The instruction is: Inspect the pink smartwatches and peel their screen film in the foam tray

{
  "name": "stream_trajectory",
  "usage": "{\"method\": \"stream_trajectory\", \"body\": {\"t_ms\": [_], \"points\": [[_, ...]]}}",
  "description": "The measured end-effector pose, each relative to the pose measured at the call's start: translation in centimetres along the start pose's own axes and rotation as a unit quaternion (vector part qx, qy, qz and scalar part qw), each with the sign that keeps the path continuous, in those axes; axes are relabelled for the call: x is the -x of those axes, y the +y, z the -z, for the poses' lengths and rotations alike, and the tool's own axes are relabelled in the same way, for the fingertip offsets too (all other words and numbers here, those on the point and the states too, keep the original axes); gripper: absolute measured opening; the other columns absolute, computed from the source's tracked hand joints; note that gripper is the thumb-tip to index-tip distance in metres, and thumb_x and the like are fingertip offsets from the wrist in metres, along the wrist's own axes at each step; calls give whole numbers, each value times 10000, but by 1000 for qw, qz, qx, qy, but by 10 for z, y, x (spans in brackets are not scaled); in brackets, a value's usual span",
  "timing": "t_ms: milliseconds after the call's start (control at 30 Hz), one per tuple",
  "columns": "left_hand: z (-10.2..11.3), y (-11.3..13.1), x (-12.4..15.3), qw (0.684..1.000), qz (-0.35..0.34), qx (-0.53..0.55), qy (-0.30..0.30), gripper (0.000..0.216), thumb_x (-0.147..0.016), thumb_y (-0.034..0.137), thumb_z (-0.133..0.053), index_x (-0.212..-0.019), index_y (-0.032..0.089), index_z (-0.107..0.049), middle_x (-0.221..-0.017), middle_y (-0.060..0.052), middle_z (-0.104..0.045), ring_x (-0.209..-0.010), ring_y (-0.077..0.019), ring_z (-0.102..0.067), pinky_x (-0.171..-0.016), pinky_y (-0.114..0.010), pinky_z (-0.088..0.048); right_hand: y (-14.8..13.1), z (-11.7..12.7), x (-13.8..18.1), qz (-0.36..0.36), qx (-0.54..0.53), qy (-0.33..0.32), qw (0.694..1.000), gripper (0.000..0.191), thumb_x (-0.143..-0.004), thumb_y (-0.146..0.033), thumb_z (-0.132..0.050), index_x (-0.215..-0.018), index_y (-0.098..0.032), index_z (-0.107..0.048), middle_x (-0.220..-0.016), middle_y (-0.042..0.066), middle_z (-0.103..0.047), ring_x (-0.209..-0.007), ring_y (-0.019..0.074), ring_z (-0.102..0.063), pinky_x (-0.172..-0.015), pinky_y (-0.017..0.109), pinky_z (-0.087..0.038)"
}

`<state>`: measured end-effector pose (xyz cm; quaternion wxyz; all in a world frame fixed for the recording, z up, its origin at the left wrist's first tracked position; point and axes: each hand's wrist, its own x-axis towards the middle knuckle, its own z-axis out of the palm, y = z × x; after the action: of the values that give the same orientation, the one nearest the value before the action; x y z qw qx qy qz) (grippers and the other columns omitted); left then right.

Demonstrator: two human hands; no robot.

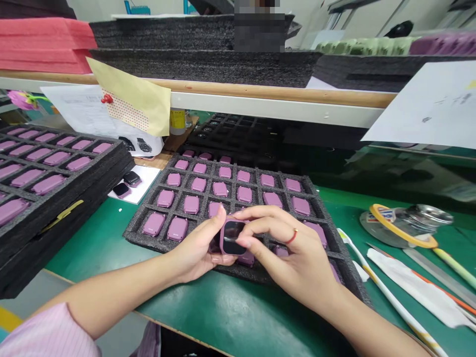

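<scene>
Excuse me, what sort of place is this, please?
Probably a factory for small electronics, likely smartwatches. A foam tray holds rows of purple watches, the left hand and right hand hold one watch, and more foam trays are stacked behind the green bench.

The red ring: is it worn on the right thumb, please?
No, the ring sits on a finger of the right hand.

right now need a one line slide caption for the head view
Left hand and right hand hold a mauve smartwatch over a black foam tray
</scene>
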<state>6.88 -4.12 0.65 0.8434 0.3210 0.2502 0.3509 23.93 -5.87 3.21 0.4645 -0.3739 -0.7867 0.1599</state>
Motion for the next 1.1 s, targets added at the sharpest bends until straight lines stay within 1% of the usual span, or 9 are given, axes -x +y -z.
{"method": "stream_trajectory", "body": {"t_ms": [133, 233, 300, 367, 467, 700, 867, 967, 1100], "points": [[-1, 0, 2, 1000, 12, -26, -1, 579, -836, 681, -644, -897, 111, -720, -742, -71, -668, -467, -45, -387, -448, -209, -206, 5, 5, -4, -76, -107, 126, 983, 137, -913, -249, -698, -777, -247, -685, -800, 11, -735, -736, 155, -704, -713, 298, -606], [-2, 2, 3, 1000, 9, -21, -7, 582, -839, 674, -646, -977, 121, -762, -808, -100, -713, -484, -52, -426, -466, -219, -218, 10, 9, -4, -129, -205, 194, 951, 158, -918, -324, -714, -783, -246, -690, -836, -7, -753, -535, 90, -655, -597, 243, -608], [-2, 3, 4, 1000, 12, -14, -9, 570, -835, 672, -655, -968, 131, -776, -797, -94, -714, -480, -47, -425, -469, -217, -220, 10, 11, -5, -151, -234, 201, 939, 125, -919, -327, -717, -822, -250, -703, -894, -8, -785, -585, 100, -718, -637, 231, -644], [-2, 3, 4, 1000, 15, -10, -11, 571, -830, 675, -658, -959, 133, -782, -789, -94, -712, -477, -46, -423, -466, -216, -216, 9, 11, -5, -154, -223, 192, 943, 33, -912, -286, -728, -902, -256, -719, -979, 5, -802, -837, 155, -788, -805, 261, -669], [-3, 4, 5, 1000, 17, -9, -11, 579, -826, 682, -657, -956, 132, -782, -790, -102, -714, -484, -50, -429, -463, -212, -221, 6, 12, -6, -130, -186, 175, 958, 195, -884, -195, -747, -1060, -266, -700, -1132, 20, -784, -1078, 198, -749, -975, 324, -633], [-4, 5, 5, 1000, 20, -2, -22, 569, -793, 684, -694, -943, 142, -776, -770, -83, -705, -467, -41, -423, -438, -188, -221, 10, 18, -3, 4, -35, 168, 985, 196, -855, -87, -735, -915, -274, -737, -910, 5, -804, -897, 225, -784, -861, 400, -670], [-3, 4, 6, 999, 22, 17, -16, 543, -798, 664, -703, -849, 124, -723, -670, -21, -594, -476, -40, -395, -433, -171, -248, -1, 31, 0, 180, 77, 16, 981, 342, -836, -41, -733, -1104, -254, -744, -1000, 17, -812, -916, 203, -781, -857, 318, -660], [-4, 5, 7, 999, 21, 17, -25, 561, -814, 666, -682, -868, 109, -719, -670, 11, -511, -475, -27, -346, -412, -159, -212, -10, 31, 9, 166, 70, -53, 982, 334, -947, -107, -596, -1199, -282, -728, -1100, -6, -797, -1003, 196, -764, -927, 292, -632], [-4, 5, 7, 999, 26, 9, -27, 625, -790, 702, -680, -941, 97, -728, -742, -15, -539, -491, -27, -366, -404, -154, -213, -12, 22, 19, 151, 80, -58, 984, 336, -994, -144, -516, -1239, -271, -707, -1124, -8, -783, -1082, 184, -728, -990, 270, -592]]}}
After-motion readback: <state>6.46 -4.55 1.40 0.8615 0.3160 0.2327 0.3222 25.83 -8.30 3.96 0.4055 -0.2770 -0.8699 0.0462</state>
